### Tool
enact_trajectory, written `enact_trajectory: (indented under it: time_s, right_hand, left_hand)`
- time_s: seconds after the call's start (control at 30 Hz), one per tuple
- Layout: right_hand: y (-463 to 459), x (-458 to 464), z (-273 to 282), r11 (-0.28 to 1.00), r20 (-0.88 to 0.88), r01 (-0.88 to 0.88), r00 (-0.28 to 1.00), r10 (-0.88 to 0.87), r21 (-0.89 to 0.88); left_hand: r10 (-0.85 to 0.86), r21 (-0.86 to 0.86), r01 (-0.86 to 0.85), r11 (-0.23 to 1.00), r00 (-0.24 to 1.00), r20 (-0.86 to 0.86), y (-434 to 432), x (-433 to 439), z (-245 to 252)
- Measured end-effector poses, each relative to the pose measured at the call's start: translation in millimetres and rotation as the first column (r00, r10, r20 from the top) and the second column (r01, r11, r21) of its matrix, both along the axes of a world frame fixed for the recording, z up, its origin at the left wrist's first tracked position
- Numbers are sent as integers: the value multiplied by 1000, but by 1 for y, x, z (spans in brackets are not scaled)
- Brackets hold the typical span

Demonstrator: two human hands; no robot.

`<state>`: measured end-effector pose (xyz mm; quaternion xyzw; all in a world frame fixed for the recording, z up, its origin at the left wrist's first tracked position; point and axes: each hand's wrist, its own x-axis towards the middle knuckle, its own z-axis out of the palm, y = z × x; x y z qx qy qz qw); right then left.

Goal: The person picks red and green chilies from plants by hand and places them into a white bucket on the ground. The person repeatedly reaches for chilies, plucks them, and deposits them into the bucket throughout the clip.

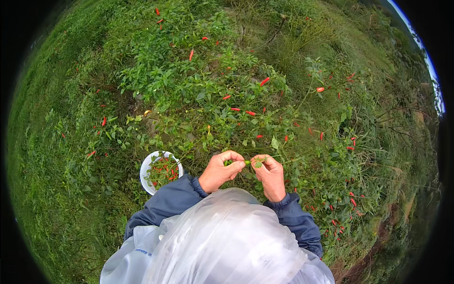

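My left hand (pixel 222 170) is closed around green chili peppers (pixel 228 162); the tip of one points toward the other hand. Right beside it, my right hand (pixel 270 174) pinches a leafy chili stem (pixel 259 163) between thumb and fingers. A green pepper (pixel 247 162) bridges the small gap between the two hands. To the left of my left forearm stands a white bucket (pixel 144 174), partly covered by the sleeve. Inside it lie red and green chilies with leaves (pixel 164 170).
Chili plants (pixel 170 78) with scattered red peppers (pixel 264 81) spread ahead of me. More red peppers (pixel 353 202) hang at the right among tall grass. A translucent white plastic covering (pixel 227 241) fills the lower middle. Bare brown soil (pixel 376 245) shows at lower right.
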<state>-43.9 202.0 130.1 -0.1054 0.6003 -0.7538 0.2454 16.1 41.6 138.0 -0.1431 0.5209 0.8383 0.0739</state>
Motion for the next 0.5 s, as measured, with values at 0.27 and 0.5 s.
enact_trajectory:
  time_s: [0.27,0.5]
  right_hand:
    - [-1,0,6,915,536,-71,791,294,-397]
    - [-3,-37,-34,640,-256,-85,870,422,764]
  left_hand:
    - [-265,316,246,916,964,18,-12,3,-5]
    - [-305,572,404,714,915,-265,-39,8,-21]
